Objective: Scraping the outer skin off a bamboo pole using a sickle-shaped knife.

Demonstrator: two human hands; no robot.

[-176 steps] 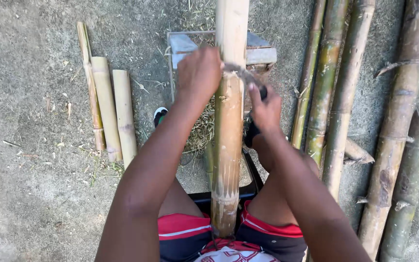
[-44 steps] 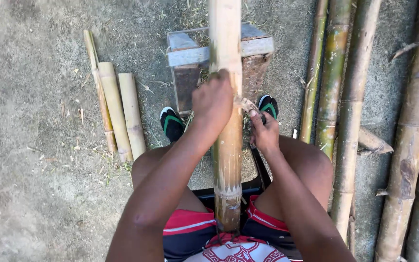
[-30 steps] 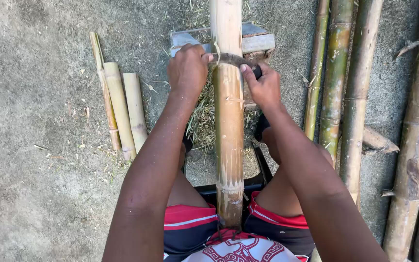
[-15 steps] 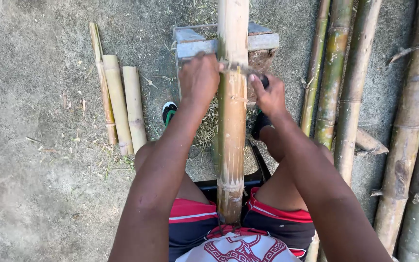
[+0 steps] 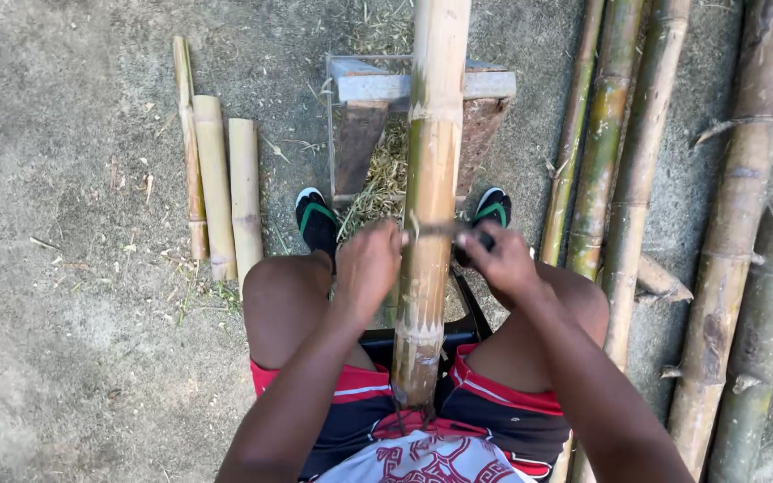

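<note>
Head view, looking straight down: a thick bamboo pole (image 5: 428, 179) runs from twelve o'clock down to six o'clock, its near end tucked between the seated person's thighs and its far part lying across a small wooden stand (image 5: 378, 87) at twelve. Across the pole, just past centre, sits a thin dark blade (image 5: 436, 229), crosswise, touching the bamboo's skin. The left hand (image 5: 367, 268) is closed in a fist around the blade's end at nine o'clock of the pole, knuckles up, pressed against the cane. The right hand (image 5: 501, 261) is closed on the other end at three o'clock, fingers curled tight around it. Both forearms reach in from the bottom edge.

Below the hands, at about eleven and one o'clock of them, two feet in black sandals with green straps (image 5: 317, 219) rest on the ground either side of the pole. Pale shavings (image 5: 378, 174) lie heaped under the stand. Out at ten o'clock, three short cut bamboo pieces (image 5: 218, 183) lie side by side on the dirt. Along the right, from one to four o'clock, several long bamboo canes (image 5: 603, 152) lie roughly parallel, greenish and weathered.
</note>
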